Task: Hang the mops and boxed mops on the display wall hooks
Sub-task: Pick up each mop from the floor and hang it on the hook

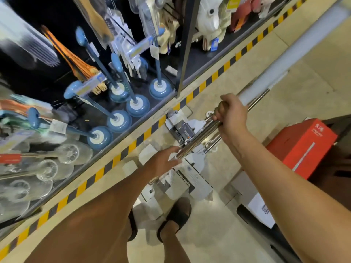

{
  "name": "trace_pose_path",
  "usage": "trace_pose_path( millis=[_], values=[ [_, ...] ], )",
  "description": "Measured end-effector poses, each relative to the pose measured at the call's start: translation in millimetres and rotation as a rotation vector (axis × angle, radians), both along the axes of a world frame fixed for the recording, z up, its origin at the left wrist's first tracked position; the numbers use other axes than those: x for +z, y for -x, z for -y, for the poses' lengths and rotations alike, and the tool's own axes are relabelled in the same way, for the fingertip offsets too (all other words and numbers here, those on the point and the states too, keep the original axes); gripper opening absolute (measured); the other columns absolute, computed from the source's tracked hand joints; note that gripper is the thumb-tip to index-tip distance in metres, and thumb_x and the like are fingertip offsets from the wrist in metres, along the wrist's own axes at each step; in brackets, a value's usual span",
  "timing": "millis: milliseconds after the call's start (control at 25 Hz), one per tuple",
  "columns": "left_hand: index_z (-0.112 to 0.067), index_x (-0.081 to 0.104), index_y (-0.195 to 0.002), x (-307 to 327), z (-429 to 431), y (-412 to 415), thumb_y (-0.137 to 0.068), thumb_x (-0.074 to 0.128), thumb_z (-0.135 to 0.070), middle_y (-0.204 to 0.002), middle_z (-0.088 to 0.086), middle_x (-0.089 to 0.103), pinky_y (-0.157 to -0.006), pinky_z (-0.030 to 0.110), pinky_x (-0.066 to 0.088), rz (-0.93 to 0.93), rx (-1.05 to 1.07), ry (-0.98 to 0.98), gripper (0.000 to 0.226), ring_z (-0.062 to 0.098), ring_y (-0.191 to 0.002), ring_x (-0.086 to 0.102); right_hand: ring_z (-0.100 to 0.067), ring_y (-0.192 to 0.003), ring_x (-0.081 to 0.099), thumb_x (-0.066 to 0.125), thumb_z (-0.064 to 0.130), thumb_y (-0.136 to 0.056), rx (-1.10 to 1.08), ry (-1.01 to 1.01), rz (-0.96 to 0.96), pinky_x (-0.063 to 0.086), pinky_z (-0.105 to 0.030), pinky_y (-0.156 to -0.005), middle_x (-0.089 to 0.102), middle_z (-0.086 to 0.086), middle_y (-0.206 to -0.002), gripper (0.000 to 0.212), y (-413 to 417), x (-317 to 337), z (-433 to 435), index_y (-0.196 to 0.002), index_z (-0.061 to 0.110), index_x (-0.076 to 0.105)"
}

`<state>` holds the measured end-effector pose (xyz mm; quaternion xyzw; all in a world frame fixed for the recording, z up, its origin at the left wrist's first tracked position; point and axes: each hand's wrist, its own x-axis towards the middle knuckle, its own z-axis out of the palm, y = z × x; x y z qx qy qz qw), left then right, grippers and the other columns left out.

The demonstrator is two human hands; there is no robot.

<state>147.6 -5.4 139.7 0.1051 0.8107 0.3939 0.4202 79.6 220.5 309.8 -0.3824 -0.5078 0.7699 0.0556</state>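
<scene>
Edging pale floor [313,76], striped tape [133,145]; mops [187,177] seemingly packaged.

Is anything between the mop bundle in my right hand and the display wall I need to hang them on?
Blue plungers stand on the shelf base in front of the wall, and packaged goods hang above them. The right hand grips the mop poles clear of these; no free hook shows.

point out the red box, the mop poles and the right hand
red box [302,149]: head view, on its red top face.
mop poles [199,138]: head view, on the chrome bundle below the grip.
right hand [230,118]: head view, on the back of the hand gripping the poles.
</scene>
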Motion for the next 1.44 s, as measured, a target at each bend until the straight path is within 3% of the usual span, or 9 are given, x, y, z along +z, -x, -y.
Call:
trace_pose_path(
  millis=[120, 400, 560, 720, 960, 1120, 1240, 1360, 1440],
  values=[
    [-0.030, 0.062, -0.139, 60, -24, -2, -0.100, 0.069, -0.027, -0.129, -0.019, 0.068, -0.101, 0.012, 0.048, -0.040, 0.102, -0.123, 0.040, -0.008, -0.119, 0.061, -0.013, -0.037, 0.024, 0.053, 0.001, -0.091, 0.039, -0.058, 0.022, 0.028, -0.025, -0.046, 0.029, 0.005, -0.042, 0.043, -15, 34, 13, -0.059, 0.022, 0.033],
    [-0.026, 0.075, -0.123, 155, -18, -44, -0.097, 0.073, -0.027, -0.112, -0.017, 0.078, -0.095, 0.027, 0.054, -0.067, 0.182, -0.158, 0.026, -0.002, -0.108, 0.071, -0.013, -0.037, 0.029, 0.058, -0.002, -0.092, 0.220, -0.117, 0.025, 0.030, -0.027, -0.050, 0.034, 0.004, -0.041, 0.036, -65, 125, 48, -0.065, 0.015, 0.041],
    [-0.045, 0.073, -0.103, 220, 14, -91, -0.097, 0.073, -0.020, -0.093, -0.036, 0.074, -0.084, 0.018, 0.050, -0.147, 0.183, -0.175, 0.026, -0.016, -0.092, 0.067, -0.013, -0.036, 0.032, 0.060, -0.002, -0.091, 0.320, -0.189, -0.045, 0.033, -0.029, -0.050, 0.035, 0.004, -0.041, 0.043, -116, 181, 86, -0.058, 0.017, 0.041],
    [-0.040, 0.074, -0.102, 282, 62, -150, -0.097, 0.072, -0.023, -0.095, -0.017, 0.077, -0.085, 0.021, 0.054, -0.177, 0.194, -0.234, 0.017, -0.009, -0.091, 0.069, -0.012, -0.036, 0.029, 0.056, -0.007, -0.093, 0.432, -0.202, -0.142, 0.032, -0.027, -0.051, 0.031, 0.005, -0.041, 0.053, -179, 247, 135, -0.051, 0.019, 0.037],
    [-0.042, 0.068, -0.081, 379, 122, -221, -0.098, 0.072, -0.017, -0.066, -0.026, 0.067, -0.065, 0.017, 0.043, -0.333, 0.203, -0.253, 0.031, -0.010, -0.064, 0.057, -0.016, -0.043, 0.050, 0.070, 0.004, -0.093, 0.552, -0.329, -0.321, 0.050, -0.030, -0.054, 0.051, -0.002, -0.047, 0.038, -265, 360, 205, -0.062, 0.009, 0.049],
    [-0.025, 0.079, -0.102, 425, 156, -258, -0.098, 0.071, -0.023, -0.089, 0.003, 0.079, -0.063, 0.015, 0.044, -0.439, 0.314, -0.271, 0.009, -0.001, -0.069, 0.061, -0.016, -0.071, 0.066, 0.076, 0.006, -0.092, 0.714, -0.523, -0.494, 0.059, -0.027, -0.070, 0.066, -0.009, -0.078, 0.015, -314, 436, 239, -0.092, -0.004, 0.066],
    [-0.010, 0.074, -0.123, 446, 177, -294, -0.099, 0.071, -0.022, -0.110, 0.006, 0.079, -0.072, 0.005, 0.048, -0.485, 0.459, -0.274, 0.027, -0.002, -0.085, 0.067, -0.010, -0.079, 0.071, 0.082, 0.005, -0.086, 0.841, -0.588, -0.567, 0.061, -0.025, -0.076, 0.071, -0.004, -0.088, 0.022, -348, 472, 263, -0.104, 0.003, 0.069],
    [-0.011, 0.074, -0.125, 461, 198, -337, -0.098, 0.072, -0.018, -0.115, 0.001, 0.078, -0.099, 0.032, 0.057, -0.505, 0.610, -0.319, 0.028, 0.013, -0.105, 0.073, -0.013, -0.085, 0.074, 0.081, 0.003, -0.087, 0.938, -0.564, -0.657, 0.062, -0.026, -0.078, 0.074, -0.009, -0.098, 0.031, -385, 493, 291, -0.115, 0.001, 0.069],
    [-0.007, 0.073, -0.124, 471, 216, -368, -0.099, 0.070, -0.013, -0.113, 0.004, 0.077, -0.102, 0.040, 0.057, -0.502, 0.715, -0.356, 0.026, 0.017, -0.104, 0.073, -0.017, -0.094, 0.075, 0.080, 0.005, -0.088, 0.970, -0.546, -0.723, 0.062, -0.030, -0.084, 0.078, -0.008, -0.105, 0.032, -414, 503, 310, -0.118, 0.005, 0.071]
  ],
)
